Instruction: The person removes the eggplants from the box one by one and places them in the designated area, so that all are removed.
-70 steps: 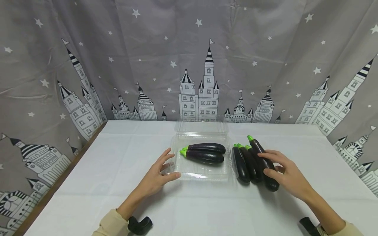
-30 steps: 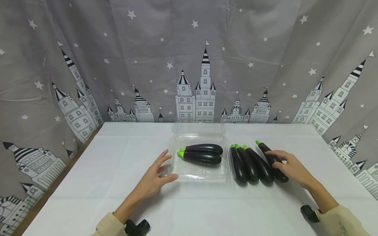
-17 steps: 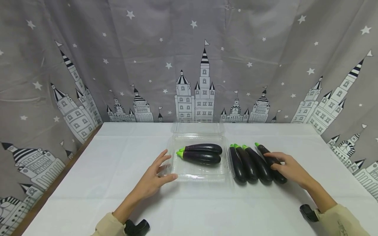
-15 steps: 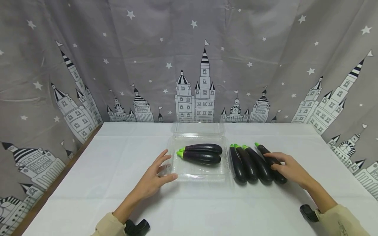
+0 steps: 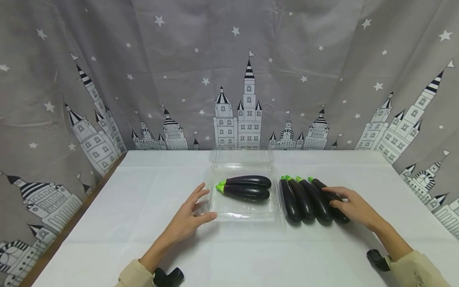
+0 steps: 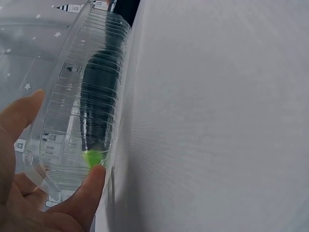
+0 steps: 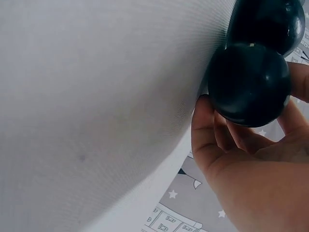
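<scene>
Eggplant (image 5: pixel 340 215) at the right end of the row lies on the white surface (image 5: pixel 244 255), blunt end toward us. We judge it smooth, firm and rather slippery, modest in weight and hardly fragile; its thick middle seems the best place to take hold. Our right hand (image 5: pixel 355 207) grips it there between thumb and fingers. Our left hand (image 5: pixel 187 217) spreads wide, thumb and fingers apart at the left side of the clear container (image 5: pixel 229 215); we cannot tell how firmly it presses. Three eggplants (image 5: pixel 302 201) lie between our gripped one and the container. Inside, we see two more eggplants (image 5: pixel 247 192), stems left. Beyond hangs a grey curtain (image 5: pixel 179 71).
</scene>
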A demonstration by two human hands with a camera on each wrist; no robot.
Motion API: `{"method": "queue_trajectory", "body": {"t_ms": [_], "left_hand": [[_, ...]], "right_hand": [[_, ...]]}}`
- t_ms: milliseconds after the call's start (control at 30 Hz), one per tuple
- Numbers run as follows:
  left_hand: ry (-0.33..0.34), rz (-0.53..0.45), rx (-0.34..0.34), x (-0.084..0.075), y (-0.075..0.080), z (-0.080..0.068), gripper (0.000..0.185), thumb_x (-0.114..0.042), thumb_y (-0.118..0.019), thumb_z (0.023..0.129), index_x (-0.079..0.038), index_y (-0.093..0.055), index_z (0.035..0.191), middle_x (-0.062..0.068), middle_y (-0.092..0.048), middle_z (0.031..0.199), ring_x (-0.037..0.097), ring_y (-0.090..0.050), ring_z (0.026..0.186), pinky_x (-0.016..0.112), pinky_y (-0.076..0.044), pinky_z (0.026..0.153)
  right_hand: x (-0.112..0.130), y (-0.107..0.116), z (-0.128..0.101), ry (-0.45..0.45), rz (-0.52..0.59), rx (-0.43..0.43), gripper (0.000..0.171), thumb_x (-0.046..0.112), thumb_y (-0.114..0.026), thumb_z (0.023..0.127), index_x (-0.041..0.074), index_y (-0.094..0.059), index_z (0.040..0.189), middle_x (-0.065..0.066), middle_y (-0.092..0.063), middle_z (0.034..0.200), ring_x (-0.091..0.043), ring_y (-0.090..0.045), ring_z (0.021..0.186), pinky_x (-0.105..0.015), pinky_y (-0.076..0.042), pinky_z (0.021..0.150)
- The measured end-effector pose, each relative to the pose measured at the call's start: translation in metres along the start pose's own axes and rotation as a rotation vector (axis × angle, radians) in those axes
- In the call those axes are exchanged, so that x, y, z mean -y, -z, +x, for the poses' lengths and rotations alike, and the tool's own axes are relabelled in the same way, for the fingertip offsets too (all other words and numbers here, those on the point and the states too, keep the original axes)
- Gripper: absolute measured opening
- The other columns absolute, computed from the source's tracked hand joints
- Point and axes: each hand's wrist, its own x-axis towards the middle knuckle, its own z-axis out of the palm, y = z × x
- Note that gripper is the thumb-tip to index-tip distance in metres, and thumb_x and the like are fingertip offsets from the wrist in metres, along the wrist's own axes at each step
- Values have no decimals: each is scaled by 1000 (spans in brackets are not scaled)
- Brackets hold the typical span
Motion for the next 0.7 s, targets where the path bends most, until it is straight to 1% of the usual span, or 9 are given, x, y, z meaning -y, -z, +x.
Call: {"method": "queue_trajectory", "body": {"t_ms": [167, 300, 533, 600, 700], "left_hand": [[0, -31, 5, 1, -1, -1, 78, -26, -79, 85, -3, -39, 148, 3, -13, 164, 48, -35, 136, 55, -40, 104], [-4, -31, -1, 2, -1, -1, 77, -25, -79, 85, -3, -40, 148, 4, -13, 164, 49, -36, 136, 55, -40, 104], [-17, -15, -3, 2, -1, -2, 77, -26, -78, 86, -2, -40, 148, 6, -13, 164, 50, -36, 135, 55, -41, 103], [-9, -15, -7, 1, -1, -2, 77, -26, -79, 86, -3, -40, 148, 4, -14, 164, 49, -36, 135, 54, -41, 103], [-15, -14, -5, 1, 0, -2, 77, -26, -78, 86, -2, -40, 148, 5, -14, 164, 49, -37, 135, 54, -42, 103]], "right_hand": [[-1, -1, -1, 11, -6, -1, 43, 6, -58, 93, -2, -56, 135, -30, -48, 139, -51, -40, 128, -69, -35, 97], [-2, -1, -2, 28, -10, -15, 43, 5, -57, 93, -3, -56, 135, -30, -48, 139, -52, -39, 129, -70, -35, 97], [-1, -2, -2, 46, -25, -72, 41, 3, -57, 92, -4, -58, 132, -30, -51, 136, -49, -45, 124, -66, -41, 95], [-1, -3, -2, 45, -33, -83, 40, 3, -57, 91, -4, -59, 130, -29, -52, 134, -48, -46, 123, -64, -43, 94], [-1, -4, -2, 42, -48, -91, 37, 2, -57, 91, -4, -61, 128, -30, -54, 132, -48, -48, 121, -63, -43, 93]]}}
